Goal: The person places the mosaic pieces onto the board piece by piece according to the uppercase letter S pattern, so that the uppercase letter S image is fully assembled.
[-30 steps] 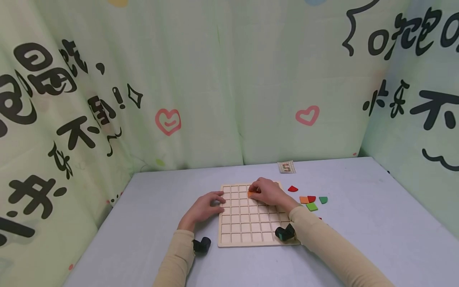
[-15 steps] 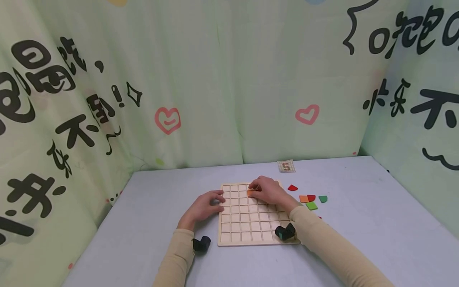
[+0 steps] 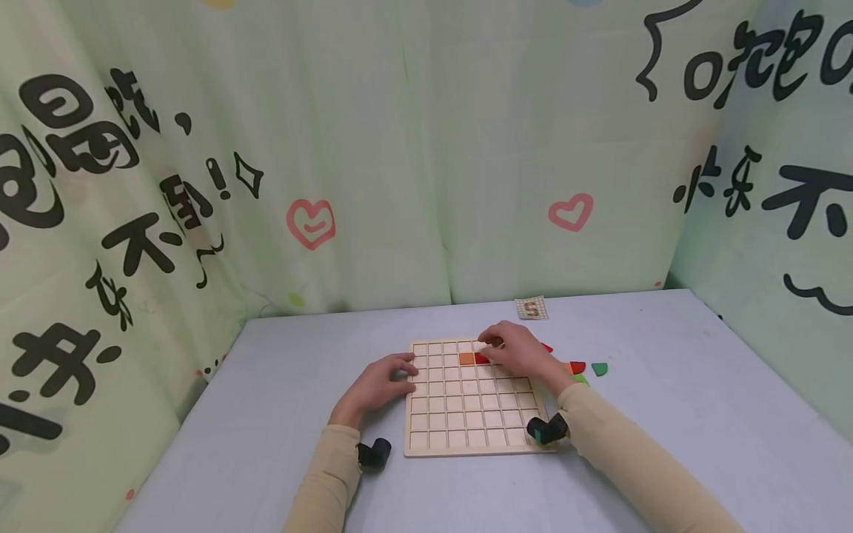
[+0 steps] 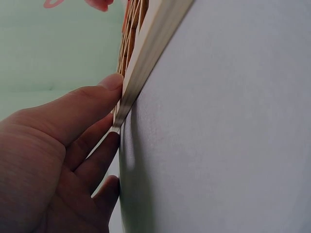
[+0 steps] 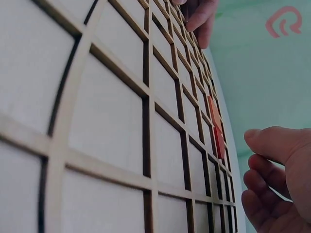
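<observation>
A wooden grid board (image 3: 456,423) lies on the table. My left hand (image 3: 380,383) rests against its left edge; in the left wrist view the thumb (image 4: 87,103) touches the board's rim, with the other fingers relaxed along the side. An orange square piece (image 3: 466,358) and a red piece (image 3: 480,358) sit side by side in cells of the second row from the back. Just right of the red piece hovers my right hand (image 3: 518,349), its fingers loosely bent. The right wrist view has a gap between thumb and red piece, and nothing is held.
Right of the board lie loose pieces: a red one (image 3: 578,367), a green one (image 3: 600,369) and a lime one (image 3: 582,380), partly hidden by the right arm. A small patterned card (image 3: 532,308) lies near the table's back edge. Curtains surround the table.
My right hand has let go of the orange piece and moved right and slightly back. The red piece beside it has come into view. My left hand has stayed put.
</observation>
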`<action>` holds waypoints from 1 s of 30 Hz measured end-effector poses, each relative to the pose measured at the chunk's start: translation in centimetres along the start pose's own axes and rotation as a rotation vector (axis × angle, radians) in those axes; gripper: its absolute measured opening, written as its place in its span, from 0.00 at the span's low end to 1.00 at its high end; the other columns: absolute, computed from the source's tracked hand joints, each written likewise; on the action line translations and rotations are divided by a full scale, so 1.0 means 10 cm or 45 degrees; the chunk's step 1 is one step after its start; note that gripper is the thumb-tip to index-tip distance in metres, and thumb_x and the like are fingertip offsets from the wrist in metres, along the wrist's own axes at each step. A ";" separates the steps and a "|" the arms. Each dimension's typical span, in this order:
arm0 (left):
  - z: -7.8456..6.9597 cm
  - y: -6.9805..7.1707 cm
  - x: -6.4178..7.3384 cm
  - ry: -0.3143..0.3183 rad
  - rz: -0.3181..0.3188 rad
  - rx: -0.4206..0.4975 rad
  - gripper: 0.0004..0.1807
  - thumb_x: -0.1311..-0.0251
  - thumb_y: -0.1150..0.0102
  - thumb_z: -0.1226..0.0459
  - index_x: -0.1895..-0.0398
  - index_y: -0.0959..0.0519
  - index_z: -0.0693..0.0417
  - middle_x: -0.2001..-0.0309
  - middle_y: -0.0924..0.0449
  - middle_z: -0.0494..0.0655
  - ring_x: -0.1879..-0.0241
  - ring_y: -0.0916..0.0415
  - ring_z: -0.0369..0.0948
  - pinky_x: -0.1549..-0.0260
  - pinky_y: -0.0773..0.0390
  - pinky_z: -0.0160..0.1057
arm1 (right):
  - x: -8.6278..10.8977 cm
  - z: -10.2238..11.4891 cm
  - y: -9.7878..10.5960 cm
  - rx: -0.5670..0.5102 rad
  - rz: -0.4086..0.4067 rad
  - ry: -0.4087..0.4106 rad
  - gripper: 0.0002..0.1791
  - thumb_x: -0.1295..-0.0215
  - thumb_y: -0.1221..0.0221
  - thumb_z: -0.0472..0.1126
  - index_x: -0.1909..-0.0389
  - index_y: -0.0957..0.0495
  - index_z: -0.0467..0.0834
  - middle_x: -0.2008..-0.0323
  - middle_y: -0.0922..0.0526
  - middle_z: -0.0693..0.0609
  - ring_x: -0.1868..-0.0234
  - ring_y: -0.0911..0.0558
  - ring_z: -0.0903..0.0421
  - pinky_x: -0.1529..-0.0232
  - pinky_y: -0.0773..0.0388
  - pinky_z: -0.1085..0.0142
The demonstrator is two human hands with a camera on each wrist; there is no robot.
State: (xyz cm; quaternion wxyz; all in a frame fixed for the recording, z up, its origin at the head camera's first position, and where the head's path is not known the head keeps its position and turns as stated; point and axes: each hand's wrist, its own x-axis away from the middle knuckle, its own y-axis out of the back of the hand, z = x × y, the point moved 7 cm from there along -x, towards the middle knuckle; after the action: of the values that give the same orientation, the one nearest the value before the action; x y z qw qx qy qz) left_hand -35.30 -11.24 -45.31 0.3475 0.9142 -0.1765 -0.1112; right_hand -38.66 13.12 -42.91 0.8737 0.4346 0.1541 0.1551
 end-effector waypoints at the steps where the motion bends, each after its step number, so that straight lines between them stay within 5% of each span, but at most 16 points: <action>1: 0.00 0.00 0.00 0.001 0.001 -0.005 0.09 0.42 0.35 0.68 0.58 0.18 0.59 0.34 0.29 0.55 0.31 0.40 0.55 0.32 0.41 0.55 | 0.02 -0.01 0.02 -0.007 -0.002 -0.013 0.16 0.33 0.40 0.40 0.49 0.20 0.37 0.55 0.20 0.46 0.53 0.21 0.49 0.50 0.22 0.53; 15: 0.01 0.01 -0.01 0.028 0.001 -0.019 0.10 0.42 0.34 0.68 0.57 0.18 0.58 0.34 0.30 0.53 0.30 0.40 0.54 0.32 0.41 0.54 | 0.23 -0.39 0.38 -0.006 -0.096 -0.192 0.19 0.33 0.41 0.40 0.46 0.22 0.34 0.49 0.21 0.39 0.49 0.23 0.43 0.47 0.23 0.49; 30: 0.03 -0.01 -0.01 0.052 0.002 -0.019 0.10 0.42 0.34 0.67 0.56 0.17 0.56 0.34 0.30 0.51 0.30 0.40 0.52 0.31 0.42 0.53 | 0.32 -0.80 0.39 0.048 0.032 -0.398 0.19 0.37 0.38 0.39 0.48 0.23 0.33 0.54 0.20 0.39 0.57 0.26 0.46 0.51 0.23 0.53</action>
State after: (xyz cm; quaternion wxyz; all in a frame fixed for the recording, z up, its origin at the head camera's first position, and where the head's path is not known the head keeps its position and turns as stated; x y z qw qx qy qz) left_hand -35.49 -11.30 -45.60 0.3578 0.9135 -0.1693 -0.0937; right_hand -39.57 22.34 -44.84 0.8767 0.4716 0.0136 0.0936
